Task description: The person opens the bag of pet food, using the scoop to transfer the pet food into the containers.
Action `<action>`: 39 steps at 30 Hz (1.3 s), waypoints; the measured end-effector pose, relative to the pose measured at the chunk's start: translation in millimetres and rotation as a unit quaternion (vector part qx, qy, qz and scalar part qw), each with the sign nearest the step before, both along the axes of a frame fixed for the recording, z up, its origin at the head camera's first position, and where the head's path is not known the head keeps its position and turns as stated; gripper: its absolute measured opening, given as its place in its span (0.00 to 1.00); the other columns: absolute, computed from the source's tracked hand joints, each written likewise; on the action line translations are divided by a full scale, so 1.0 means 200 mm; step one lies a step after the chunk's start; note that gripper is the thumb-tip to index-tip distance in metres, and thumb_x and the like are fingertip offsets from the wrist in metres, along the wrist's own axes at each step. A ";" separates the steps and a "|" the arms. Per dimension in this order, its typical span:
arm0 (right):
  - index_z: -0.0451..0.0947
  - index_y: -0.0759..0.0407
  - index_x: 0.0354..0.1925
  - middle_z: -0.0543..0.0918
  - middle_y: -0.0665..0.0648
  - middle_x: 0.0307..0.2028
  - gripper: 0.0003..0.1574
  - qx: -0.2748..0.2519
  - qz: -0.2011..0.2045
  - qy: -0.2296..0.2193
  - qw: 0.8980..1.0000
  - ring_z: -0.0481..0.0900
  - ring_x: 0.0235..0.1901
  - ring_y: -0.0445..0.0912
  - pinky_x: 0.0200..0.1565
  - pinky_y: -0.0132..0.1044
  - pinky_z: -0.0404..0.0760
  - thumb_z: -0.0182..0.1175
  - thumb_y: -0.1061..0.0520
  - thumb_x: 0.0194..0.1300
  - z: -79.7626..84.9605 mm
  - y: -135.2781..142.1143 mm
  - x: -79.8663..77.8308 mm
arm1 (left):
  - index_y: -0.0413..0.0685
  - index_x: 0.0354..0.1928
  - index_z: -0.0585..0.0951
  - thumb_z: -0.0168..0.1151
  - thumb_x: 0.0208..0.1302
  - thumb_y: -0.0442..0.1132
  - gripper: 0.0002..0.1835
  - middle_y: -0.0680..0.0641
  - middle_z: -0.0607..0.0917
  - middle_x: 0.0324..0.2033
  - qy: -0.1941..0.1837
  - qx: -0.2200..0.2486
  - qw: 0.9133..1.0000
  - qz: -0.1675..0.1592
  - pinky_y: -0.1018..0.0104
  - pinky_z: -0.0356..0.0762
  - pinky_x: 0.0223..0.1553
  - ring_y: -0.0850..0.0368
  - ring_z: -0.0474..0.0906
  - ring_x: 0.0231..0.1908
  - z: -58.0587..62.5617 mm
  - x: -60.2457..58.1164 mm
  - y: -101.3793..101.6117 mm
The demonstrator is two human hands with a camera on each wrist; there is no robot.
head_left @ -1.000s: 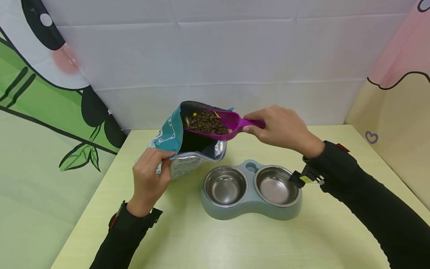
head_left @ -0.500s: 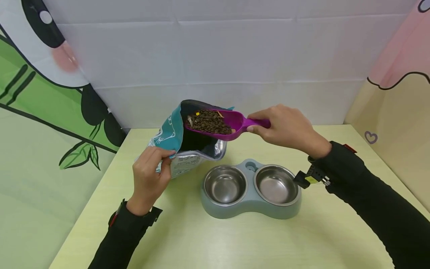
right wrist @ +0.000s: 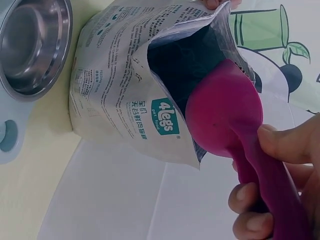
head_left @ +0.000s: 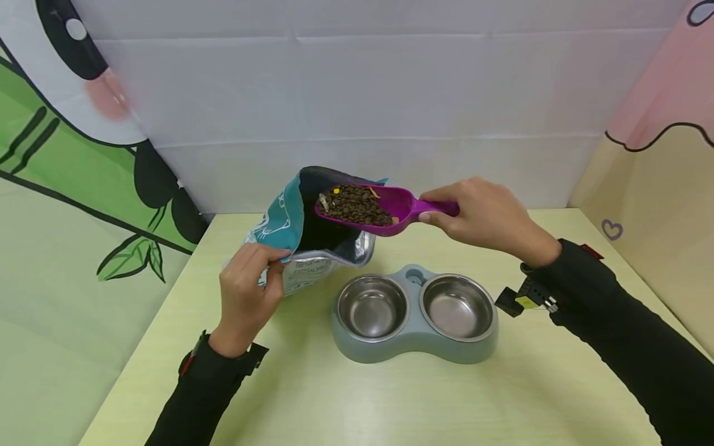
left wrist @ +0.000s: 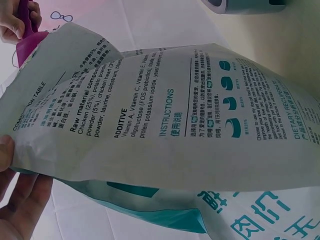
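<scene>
My left hand (head_left: 251, 291) pinches the near edge of an open pet food bag (head_left: 281, 223), white and teal with a silver lining. The bag's mouth faces up and to the right. With my right hand (head_left: 485, 214) I grip the handle of a purple scoop (head_left: 398, 201). Brown kibble (head_left: 357, 204) with a few yellow and pale bits fills the scoop, which is held roughly level over the bag's mouth. In the right wrist view the scoop's underside (right wrist: 225, 110) covers part of the opening. Printed text on the bag's side (left wrist: 165, 120) fills the left wrist view.
A blue-grey double bowl stand (head_left: 415, 347) sits on the pale table (head_left: 357, 409), in front of and right of the bag. It holds two steel bowls, the left bowl (head_left: 374, 310) and the right bowl (head_left: 458, 308). Behind rises a white cloth backdrop (head_left: 390, 93) with cartoon side panels.
My right hand has drawn the filled scoop slightly to the right, so its tip has come back from the bag's inner wall. The left hand and the bag stay almost still.
</scene>
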State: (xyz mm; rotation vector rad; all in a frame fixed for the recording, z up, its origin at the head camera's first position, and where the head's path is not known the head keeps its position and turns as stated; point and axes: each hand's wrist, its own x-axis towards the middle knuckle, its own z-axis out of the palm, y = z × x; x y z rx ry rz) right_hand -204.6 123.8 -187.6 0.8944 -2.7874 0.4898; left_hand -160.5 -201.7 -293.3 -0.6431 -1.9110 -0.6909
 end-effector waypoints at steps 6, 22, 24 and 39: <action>0.77 0.41 0.44 0.72 0.45 0.18 0.13 -0.009 0.003 0.001 1.000 0.64 0.17 0.44 0.17 0.37 0.57 0.56 0.43 0.61 0.01 0.04 0.01 | 0.39 0.33 0.78 0.63 0.44 0.21 0.12 0.43 0.80 0.26 0.002 -0.001 1.000 0.000 0.50 0.79 0.30 0.50 0.75 0.29 0.00 0.00 0.00; 0.77 0.43 0.46 0.72 0.45 0.18 0.17 -0.003 -0.005 -0.003 1.000 0.64 0.17 0.43 0.17 0.37 0.58 0.55 0.41 0.61 0.00 0.16 0.05 | 0.39 0.33 0.78 0.64 0.42 0.21 0.13 0.43 0.80 0.27 0.000 -0.001 1.000 0.002 0.49 0.78 0.31 0.49 0.76 0.29 0.00 0.01 0.00; 0.77 0.43 0.46 0.72 0.44 0.18 0.17 -0.004 -0.007 -0.003 1.000 0.64 0.17 0.42 0.17 0.37 0.58 0.55 0.41 0.61 0.00 0.17 0.05 | 0.39 0.33 0.78 0.64 0.42 0.21 0.13 0.42 0.80 0.27 0.000 0.000 1.000 0.001 0.49 0.78 0.31 0.49 0.76 0.29 0.00 0.01 0.00; 0.77 0.45 0.45 0.70 0.44 0.17 0.16 -0.007 -0.002 0.001 1.000 0.63 0.16 0.42 0.17 0.35 0.59 0.55 0.43 0.61 -0.04 0.29 0.08 | 0.37 0.33 0.77 0.61 0.50 0.25 0.08 0.42 0.80 0.27 -0.013 -0.015 1.000 0.014 0.51 0.79 0.33 0.50 0.76 0.30 0.00 0.01 -0.01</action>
